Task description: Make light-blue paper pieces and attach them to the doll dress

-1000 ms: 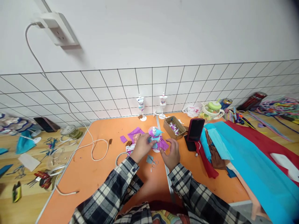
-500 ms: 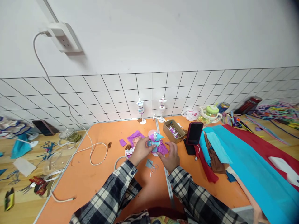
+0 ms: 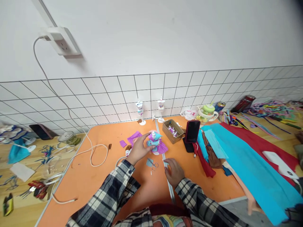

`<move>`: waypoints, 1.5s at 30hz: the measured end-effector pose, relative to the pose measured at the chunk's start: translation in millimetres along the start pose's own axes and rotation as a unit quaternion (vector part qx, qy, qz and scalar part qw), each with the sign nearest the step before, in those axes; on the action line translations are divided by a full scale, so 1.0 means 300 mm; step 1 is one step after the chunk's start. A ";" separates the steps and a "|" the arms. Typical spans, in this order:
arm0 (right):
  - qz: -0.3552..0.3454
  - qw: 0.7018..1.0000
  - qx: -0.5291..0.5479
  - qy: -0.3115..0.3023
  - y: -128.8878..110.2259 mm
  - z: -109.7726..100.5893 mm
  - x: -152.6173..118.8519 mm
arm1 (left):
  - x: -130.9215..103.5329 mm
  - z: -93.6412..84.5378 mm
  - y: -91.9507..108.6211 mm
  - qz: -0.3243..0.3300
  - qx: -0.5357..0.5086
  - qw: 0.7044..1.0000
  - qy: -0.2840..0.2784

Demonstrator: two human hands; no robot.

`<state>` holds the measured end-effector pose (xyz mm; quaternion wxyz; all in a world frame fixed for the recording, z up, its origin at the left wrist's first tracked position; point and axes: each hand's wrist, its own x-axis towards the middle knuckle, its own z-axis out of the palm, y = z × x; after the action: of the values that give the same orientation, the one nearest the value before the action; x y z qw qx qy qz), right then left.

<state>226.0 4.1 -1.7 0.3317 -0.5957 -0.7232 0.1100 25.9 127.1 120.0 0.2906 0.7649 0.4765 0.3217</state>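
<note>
A small mannequin [image 3: 154,138] in blue and purple fabric stands on the orange table, its purple skirt piece [image 3: 162,147] spread on the right. My left hand [image 3: 140,149] is closed on the mannequin's left side, thumb and fingers around the blue fabric. Lower right of it, my right hand [image 3: 174,172] is apart from the mannequin, low over the table seam; its fingers are curled, and whether anything lies between them is too small to tell. Little scissors [image 3: 154,166] and a pale blue scrap [image 3: 150,162] lie between the hands.
Behind stand two white mannequins [image 3: 140,112] [image 3: 161,108]. An open cardboard box [image 3: 173,131] and a phone on a stand [image 3: 192,131] are to the right, with blue cloth [image 3: 246,160] and red cloth beyond. A white cable [image 3: 92,153] loops at left.
My right hand has let go of the purple skirt and moved down toward me, while my left hand stays at the mannequin. The view has shifted slightly.
</note>
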 end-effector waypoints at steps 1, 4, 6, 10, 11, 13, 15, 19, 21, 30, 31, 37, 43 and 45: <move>-0.013 1.000 -0.002 -0.020 -0.004 0.004 -0.013 | -0.017 -0.019 0.002 -0.002 0.001 1.000 0.008; -0.021 0.998 -0.013 -0.050 0.011 -0.002 -0.060 | -0.105 -0.087 -0.011 -0.023 0.014 0.997 0.074; -0.004 0.998 -0.027 -0.052 0.051 -0.021 -0.095 | -0.189 -0.122 -0.046 -0.038 0.044 0.994 0.097; 0.046 0.996 -0.069 -0.046 0.164 -0.067 -0.139 | -0.364 -0.119 -0.147 -0.053 0.087 0.993 0.067; 0.050 0.994 -0.077 -0.050 0.185 -0.074 -0.139 | -0.398 -0.103 -0.168 -0.055 0.096 0.992 0.063; 0.041 0.993 -0.086 -0.067 0.205 -0.076 -0.126 | -0.447 -0.064 -0.194 -0.042 0.125 0.991 0.031; 0.013 0.989 -0.098 -0.107 0.195 -0.062 -0.101 | -0.474 -0.026 -0.201 -0.021 0.159 0.987 -0.025; -0.015 0.969 -0.143 -0.200 0.121 -0.008 -0.046 | -0.496 0.000 -0.210 -0.026 0.272 0.958 -0.091; -0.024 0.965 -0.152 -0.212 0.077 0.017 -0.021 | -0.505 -0.016 -0.229 -0.053 0.323 0.941 -0.080; -0.061 0.959 -0.156 -0.227 -0.053 0.084 0.083 | -0.436 0.029 -0.172 0.058 0.262 0.945 -0.185; -0.062 0.959 -0.157 -0.228 -0.057 0.090 0.084 | -0.417 0.064 -0.160 0.063 0.258 0.944 -0.197; -0.082 0.957 -0.160 -0.227 -0.043 0.097 0.086 | -0.345 0.222 -0.165 0.046 0.272 0.935 -0.222; -0.096 0.956 -0.154 -0.230 -0.024 0.090 0.115 | -0.366 0.206 -0.195 0.051 0.292 0.927 -0.229; -0.105 0.955 -0.148 -0.234 -0.031 0.095 0.121 | -0.380 0.199 -0.203 0.053 0.291 0.929 -0.221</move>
<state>198.9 42.2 -5.5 0.0711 -0.5163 -0.8474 0.1018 0.1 37.5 12.4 0.1360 0.8917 0.4317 0.0068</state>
